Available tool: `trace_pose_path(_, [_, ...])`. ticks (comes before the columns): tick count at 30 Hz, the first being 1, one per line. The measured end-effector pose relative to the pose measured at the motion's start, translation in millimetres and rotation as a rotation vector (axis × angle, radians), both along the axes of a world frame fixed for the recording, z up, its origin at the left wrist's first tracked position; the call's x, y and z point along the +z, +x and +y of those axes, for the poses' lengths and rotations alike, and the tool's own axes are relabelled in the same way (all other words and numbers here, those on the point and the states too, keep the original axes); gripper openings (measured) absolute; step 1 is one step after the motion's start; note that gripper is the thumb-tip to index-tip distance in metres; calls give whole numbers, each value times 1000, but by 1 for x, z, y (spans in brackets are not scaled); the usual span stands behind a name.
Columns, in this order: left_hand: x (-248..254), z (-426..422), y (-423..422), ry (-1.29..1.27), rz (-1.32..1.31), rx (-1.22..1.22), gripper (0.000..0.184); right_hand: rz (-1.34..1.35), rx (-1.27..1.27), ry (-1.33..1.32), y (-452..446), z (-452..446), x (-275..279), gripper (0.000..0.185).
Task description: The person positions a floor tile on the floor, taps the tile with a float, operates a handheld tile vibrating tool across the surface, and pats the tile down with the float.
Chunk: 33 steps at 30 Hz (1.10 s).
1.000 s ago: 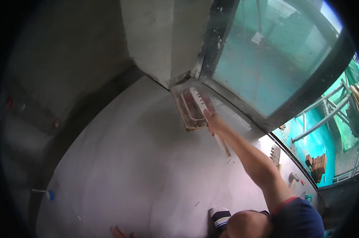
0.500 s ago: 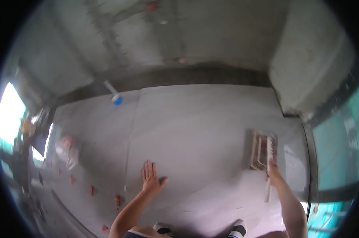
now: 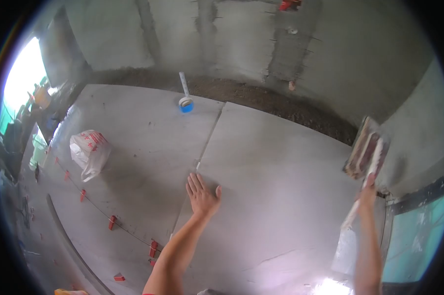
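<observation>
My left hand (image 3: 203, 200) lies on the large grey tile (image 3: 271, 196), fingers spread, just right of the joint (image 3: 211, 132) between two tiles. It holds nothing. My right hand (image 3: 367, 195), partly blurred, is closed around the pale handle of a float-like tool (image 3: 367, 150) with a rectangular plate. The tool is tilted, near the right end of the tile and the wall corner. I cannot tell whether it touches anything.
Left are a white plastic bag (image 3: 90, 151) and several red tile wedges (image 3: 112, 222) along a tile joint. A blue-ended suction-cup-like object with a pale stick (image 3: 185, 103) sits at the far edge. Beyond lies a dark gap (image 3: 281, 102) before the concrete wall (image 3: 246, 39).
The view has turned left. My right hand has carried the tool from over the tile toward the right wall corner. My left hand is closer to the joint, still flat.
</observation>
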State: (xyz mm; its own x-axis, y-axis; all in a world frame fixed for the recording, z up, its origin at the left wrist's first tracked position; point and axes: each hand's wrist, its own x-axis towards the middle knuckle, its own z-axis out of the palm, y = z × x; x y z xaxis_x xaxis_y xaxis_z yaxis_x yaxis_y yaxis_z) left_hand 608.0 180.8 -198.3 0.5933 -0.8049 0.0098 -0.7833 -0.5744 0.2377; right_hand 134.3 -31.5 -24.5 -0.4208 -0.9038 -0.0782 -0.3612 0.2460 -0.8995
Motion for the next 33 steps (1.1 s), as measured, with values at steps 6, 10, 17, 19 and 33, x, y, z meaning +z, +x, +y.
trace_pose_path(6, [10,-3,7,-1,45,1,89,59,238,581,123,8,-94,68])
trace_pose_path(10, [12,-1,11,-10,106,-12,87,-44,383,525,161,-33,-19,67])
trace_pose_path(17, [17,0,18,20,182,-36,91,172,329,203,250,3,-68,79])
trace_pose_path(19, [15,1,19,12,204,-35,92,189,387,362,268,4,-87,78])
trace_pose_path(33, [9,0,25,-15,283,-60,96,261,524,521,335,-1,-92,73])
